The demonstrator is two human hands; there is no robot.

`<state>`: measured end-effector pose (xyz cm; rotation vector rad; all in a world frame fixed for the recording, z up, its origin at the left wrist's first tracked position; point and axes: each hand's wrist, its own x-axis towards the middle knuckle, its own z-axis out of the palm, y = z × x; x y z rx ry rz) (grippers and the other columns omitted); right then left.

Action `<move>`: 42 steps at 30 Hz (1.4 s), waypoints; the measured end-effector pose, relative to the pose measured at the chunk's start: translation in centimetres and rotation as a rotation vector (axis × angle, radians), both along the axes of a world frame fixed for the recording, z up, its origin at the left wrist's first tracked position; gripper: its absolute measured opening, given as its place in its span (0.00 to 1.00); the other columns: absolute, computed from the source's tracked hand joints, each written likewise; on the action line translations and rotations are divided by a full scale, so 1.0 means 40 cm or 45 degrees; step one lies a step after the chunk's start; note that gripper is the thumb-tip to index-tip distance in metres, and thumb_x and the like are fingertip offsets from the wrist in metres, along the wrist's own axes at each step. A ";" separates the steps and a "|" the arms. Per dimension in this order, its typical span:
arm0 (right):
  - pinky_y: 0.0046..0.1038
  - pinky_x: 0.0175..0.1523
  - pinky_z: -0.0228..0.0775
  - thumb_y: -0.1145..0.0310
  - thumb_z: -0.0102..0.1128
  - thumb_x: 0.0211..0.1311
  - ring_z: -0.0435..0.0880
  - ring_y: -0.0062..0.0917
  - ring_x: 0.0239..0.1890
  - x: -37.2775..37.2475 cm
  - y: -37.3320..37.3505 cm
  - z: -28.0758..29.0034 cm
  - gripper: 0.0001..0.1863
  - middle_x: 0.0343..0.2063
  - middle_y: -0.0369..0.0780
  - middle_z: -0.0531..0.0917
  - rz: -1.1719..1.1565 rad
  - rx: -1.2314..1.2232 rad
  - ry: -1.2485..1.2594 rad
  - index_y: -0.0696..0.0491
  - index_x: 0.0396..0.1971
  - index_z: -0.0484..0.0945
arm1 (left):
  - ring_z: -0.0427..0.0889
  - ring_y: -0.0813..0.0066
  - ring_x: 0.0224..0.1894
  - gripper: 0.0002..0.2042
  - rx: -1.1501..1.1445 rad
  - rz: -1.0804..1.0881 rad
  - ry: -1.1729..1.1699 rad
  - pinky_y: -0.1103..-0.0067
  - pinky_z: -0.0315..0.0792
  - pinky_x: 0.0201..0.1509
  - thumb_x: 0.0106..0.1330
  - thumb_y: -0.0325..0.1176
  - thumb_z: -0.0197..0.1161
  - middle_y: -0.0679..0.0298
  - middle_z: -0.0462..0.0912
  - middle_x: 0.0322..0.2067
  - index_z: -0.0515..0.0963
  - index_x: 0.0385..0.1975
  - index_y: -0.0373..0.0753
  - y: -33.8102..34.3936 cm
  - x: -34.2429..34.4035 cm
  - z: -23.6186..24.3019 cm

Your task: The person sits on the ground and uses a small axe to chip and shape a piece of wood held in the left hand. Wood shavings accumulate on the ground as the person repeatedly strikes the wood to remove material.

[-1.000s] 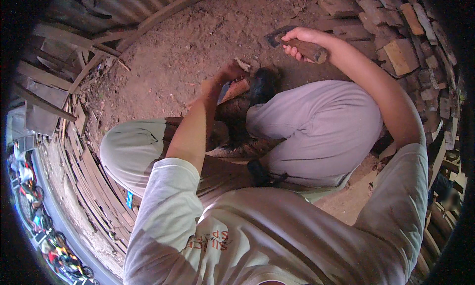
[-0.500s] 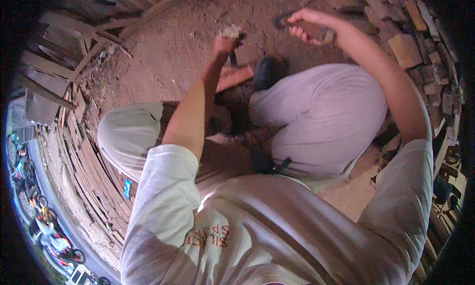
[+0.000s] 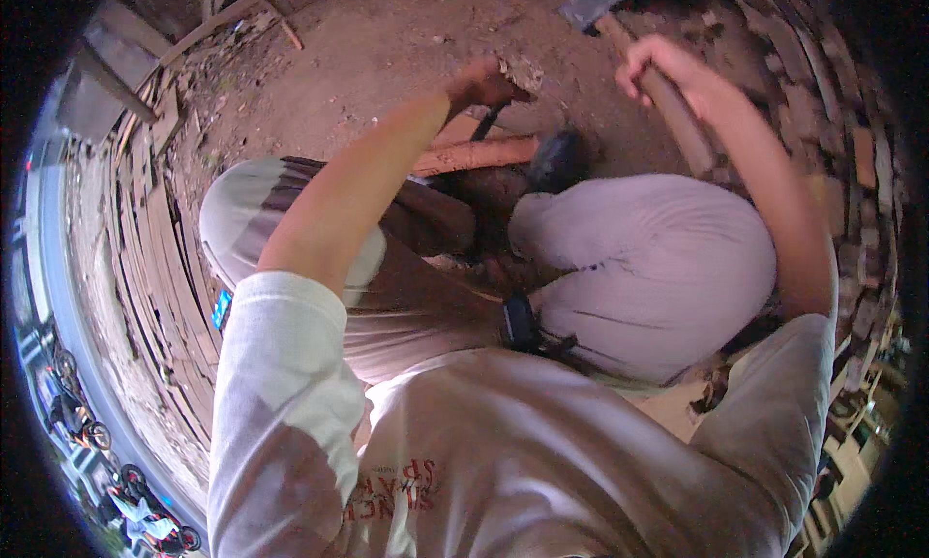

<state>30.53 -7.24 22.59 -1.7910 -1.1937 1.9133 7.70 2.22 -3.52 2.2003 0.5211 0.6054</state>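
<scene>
My right hand (image 3: 673,74) is closed around the wooden handle of a hammer (image 3: 668,113), raised at the upper right with its grey, blocky head (image 3: 595,1) up and away from me. My left hand (image 3: 476,86) grips a chisel-like tool whose pale top (image 3: 523,72) looks frayed. Its dark shaft (image 3: 487,122) points down to a reddish-brown piece of wood (image 3: 479,155) lying low between my legs. Beside the wood's right end is a dark rounded shape (image 3: 558,161), perhaps my foot. The tool's lower tip is hard to make out.
Bare brown soil (image 3: 358,64) spreads ahead. Stacked bricks or wood blocks (image 3: 861,161) line the right side. Long planks (image 3: 160,258) lie at the left, with a road and parked motorbikes (image 3: 145,510) beyond. My bent knees (image 3: 668,258) flank the work.
The hammer has swung upward, and its grey head now shows plainly. My left hand with the chisel-like tool appears further right, as the whole view has shifted.
</scene>
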 end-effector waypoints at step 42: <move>0.41 0.43 0.71 0.59 0.56 0.63 0.80 0.49 0.38 -0.109 -0.069 -0.254 0.18 0.33 0.52 0.81 0.780 1.212 -0.507 0.60 0.41 0.77 | 0.84 0.61 0.40 0.15 -0.605 0.370 0.252 0.70 0.75 0.45 0.55 0.36 0.68 0.55 0.85 0.38 0.80 0.41 0.39 -0.199 -0.155 0.113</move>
